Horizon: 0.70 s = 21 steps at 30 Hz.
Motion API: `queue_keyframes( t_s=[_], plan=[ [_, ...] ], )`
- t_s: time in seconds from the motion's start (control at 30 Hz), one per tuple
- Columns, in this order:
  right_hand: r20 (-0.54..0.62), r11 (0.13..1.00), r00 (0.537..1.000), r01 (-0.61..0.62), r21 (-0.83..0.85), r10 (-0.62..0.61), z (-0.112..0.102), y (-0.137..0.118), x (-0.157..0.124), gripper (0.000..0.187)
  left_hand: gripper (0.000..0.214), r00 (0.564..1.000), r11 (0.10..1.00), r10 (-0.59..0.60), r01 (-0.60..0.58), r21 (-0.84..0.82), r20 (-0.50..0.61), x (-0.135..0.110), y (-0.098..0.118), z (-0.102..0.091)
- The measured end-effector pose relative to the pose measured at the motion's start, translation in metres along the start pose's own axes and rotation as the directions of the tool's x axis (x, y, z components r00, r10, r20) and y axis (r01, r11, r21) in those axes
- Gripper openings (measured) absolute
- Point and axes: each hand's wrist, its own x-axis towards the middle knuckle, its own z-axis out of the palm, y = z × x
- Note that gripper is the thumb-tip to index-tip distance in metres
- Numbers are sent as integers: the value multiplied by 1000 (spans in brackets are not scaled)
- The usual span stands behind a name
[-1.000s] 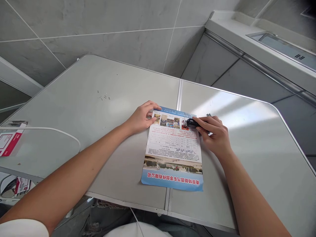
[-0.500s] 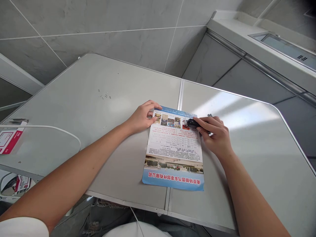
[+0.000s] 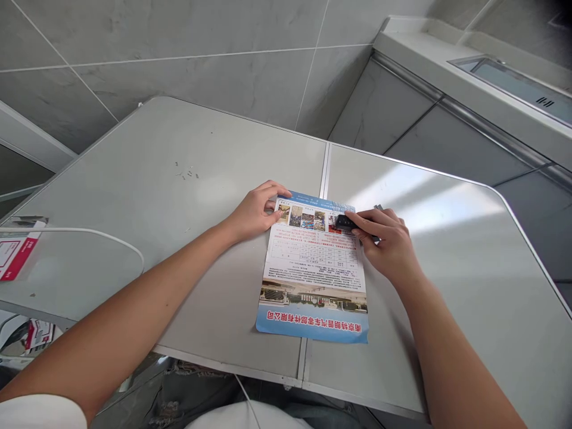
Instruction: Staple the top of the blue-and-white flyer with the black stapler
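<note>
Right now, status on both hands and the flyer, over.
Left hand pinning flyer at its far left corner. Right hand gripping small black stapler on the far right corner. Flyer flat on table; nothing obstructing.

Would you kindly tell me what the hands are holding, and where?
Right hand grips a small black object by its near end; left hand presses the flyer at its far left corner.

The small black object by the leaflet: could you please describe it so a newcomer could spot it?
On the grey table lies a printed leaflet. At its far right corner, the right hand presses a small black object, the only dark thing there.
</note>
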Motion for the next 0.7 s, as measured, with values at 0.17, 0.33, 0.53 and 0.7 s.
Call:
queue_keyframes(
  t_s=[0.17, 0.33, 0.53, 0.7],
  plan=[
    [30, 998, 999, -18, -54, 20, -1, -8, 2, 44, 30, 1000, 1000, 2, -2, 1, 0, 1, -1, 0],
    [38, 988, 999, 6, -152, 0, 2, -13, 2, 55, 32, 1000, 1000, -13, 13, -17, 4, 0, 1, 0],
    [61, 977, 997, 51, -207, -39, 4, -21, 4, 66, 33, 999, 998, -39, 39, -42, 14, 0, -1, -1],
    [96, 977, 995, 52, -207, -33, 2, -22, 7, 61, 32, 999, 999, -35, 35, -16, 9, 0, -3, -3]
  ],
)
